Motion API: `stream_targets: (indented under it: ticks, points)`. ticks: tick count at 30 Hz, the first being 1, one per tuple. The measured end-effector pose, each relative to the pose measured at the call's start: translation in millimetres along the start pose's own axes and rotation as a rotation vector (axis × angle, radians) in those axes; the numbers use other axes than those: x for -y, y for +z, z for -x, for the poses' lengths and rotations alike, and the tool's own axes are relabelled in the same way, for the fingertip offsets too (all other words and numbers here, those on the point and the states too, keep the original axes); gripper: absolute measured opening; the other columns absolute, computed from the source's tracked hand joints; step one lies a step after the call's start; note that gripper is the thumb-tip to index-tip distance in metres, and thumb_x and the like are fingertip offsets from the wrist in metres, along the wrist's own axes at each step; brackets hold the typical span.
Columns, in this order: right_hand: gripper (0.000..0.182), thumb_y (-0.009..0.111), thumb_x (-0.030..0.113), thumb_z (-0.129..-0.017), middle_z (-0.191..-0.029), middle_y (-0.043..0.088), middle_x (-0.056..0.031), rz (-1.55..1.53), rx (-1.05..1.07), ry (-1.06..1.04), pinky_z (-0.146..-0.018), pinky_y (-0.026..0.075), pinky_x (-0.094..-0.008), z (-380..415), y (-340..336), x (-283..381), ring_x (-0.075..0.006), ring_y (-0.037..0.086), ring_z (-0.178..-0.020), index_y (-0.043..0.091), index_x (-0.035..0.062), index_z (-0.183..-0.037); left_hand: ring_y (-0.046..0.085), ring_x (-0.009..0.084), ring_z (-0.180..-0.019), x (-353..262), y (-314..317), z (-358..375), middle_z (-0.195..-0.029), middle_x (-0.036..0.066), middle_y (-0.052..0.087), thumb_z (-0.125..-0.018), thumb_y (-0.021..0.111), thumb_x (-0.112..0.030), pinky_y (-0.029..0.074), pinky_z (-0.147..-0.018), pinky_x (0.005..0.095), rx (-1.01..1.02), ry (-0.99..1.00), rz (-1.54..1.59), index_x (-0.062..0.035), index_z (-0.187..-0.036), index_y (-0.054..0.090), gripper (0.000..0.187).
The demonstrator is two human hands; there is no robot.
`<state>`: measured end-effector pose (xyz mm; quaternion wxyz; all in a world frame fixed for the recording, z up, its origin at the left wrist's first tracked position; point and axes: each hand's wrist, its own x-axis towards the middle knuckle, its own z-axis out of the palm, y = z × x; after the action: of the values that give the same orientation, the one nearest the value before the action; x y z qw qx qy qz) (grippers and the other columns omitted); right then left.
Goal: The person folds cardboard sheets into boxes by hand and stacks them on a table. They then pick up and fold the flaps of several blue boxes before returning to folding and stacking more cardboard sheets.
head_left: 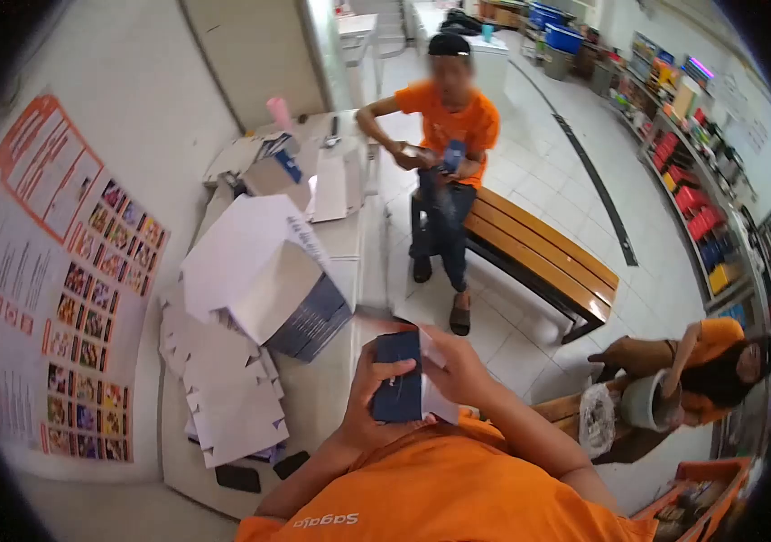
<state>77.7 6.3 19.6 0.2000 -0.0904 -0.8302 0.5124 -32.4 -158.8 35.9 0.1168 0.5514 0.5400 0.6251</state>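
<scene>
Close to my chest I hold a small dark blue cardboard box with a white inner flap sticking out on its right side. My left hand is wrapped round the box's left side, its thumb lying across the blue face. On the right side, my right hand grips the box by its white flap; some of its fingertips are hidden behind the card. Left of my hands, a larger open carton, blue outside and white inside, lies tilted on a pile of flat white card blanks.
The white table runs along the wall on my left, with two dark flat pieces near its edge. Ahead, a person in orange handles a blue box beside a wooden bench. At right, another person reaches into a grey bucket.
</scene>
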Motion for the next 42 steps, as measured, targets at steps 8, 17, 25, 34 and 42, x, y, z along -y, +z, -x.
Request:
stream_targets:
  ticks: [8, 17, 25, 34, 42]
  points:
    - [0.042, 0.073, 0.023, -0.092, -0.126, 0.064, -0.0217, 0.235, 0.125, 0.331, -0.093, 0.05, -0.041, -59, 10, -7, -0.0317, 0.061, -0.118, 0.061, 0.001, -0.127, 0.041, 0.0451, -0.139, -30, -26, 15, -0.151, 0.018, 0.033, -0.077, 0.091, -0.022, 0.043, -0.111, 0.0498, -0.125, -0.061, -0.002, -0.0308, -0.127, 0.069, 0.055]
    - [0.052, 0.08, 0.032, -0.083, -0.111, 0.069, -0.0305, 0.384, 0.045, -0.152, -0.092, 0.051, -0.049, -274, 68, 24, -0.0451, 0.066, -0.107, 0.064, -0.0069, -0.113, 0.054, 0.02, -0.104, 19, -171, 19, -0.119, 0.01, 0.056, -0.084, 0.076, -0.019, 0.046, -0.088, 0.0371, -0.771, -0.39, -0.549, -0.0085, -0.136, 0.058, 0.057]
    - [0.053, 0.079, 0.025, -0.081, -0.106, 0.068, -0.0335, 0.711, 0.409, -0.199, -0.091, 0.053, -0.0508, -301, 84, 17, -0.0509, 0.066, -0.103, 0.06, -0.0105, -0.115, 0.063, 0.0226, -0.074, 55, -217, 30, -0.086, 0.009, 0.065, -0.079, 0.079, -0.02, 0.051, -0.067, 0.0358, -0.432, -0.508, -0.776, -0.009, -0.12, 0.064, 0.045]
    - [0.025, 0.056, 0.009, -0.089, -0.102, 0.07, -0.0311, 0.867, 0.339, -0.242, -0.086, 0.056, -0.0548, -306, 101, 17, -0.0488, 0.069, -0.098, 0.062, -0.0032, -0.109, 0.065, 0.0305, -0.083, 50, -230, 25, -0.092, 0.011, 0.067, -0.073, 0.076, -0.023, 0.053, -0.077, 0.0405, -0.437, -0.598, -0.728, -0.0128, -0.116, 0.063, 0.045]
    - [0.025, 0.06, 0.003, -0.082, -0.097, 0.07, -0.0323, 0.862, 0.23, -0.146, -0.085, 0.056, -0.0518, -303, 112, 15, -0.0473, 0.07, -0.095, 0.066, -0.0087, -0.104, 0.052, 0.0204, -0.086, 59, -213, 33, -0.108, 0.007, 0.047, -0.069, 0.065, 0.009, 0.046, -0.078, 0.0286, -0.45, -0.147, -0.784, -0.0137, -0.113, 0.072, 0.05]
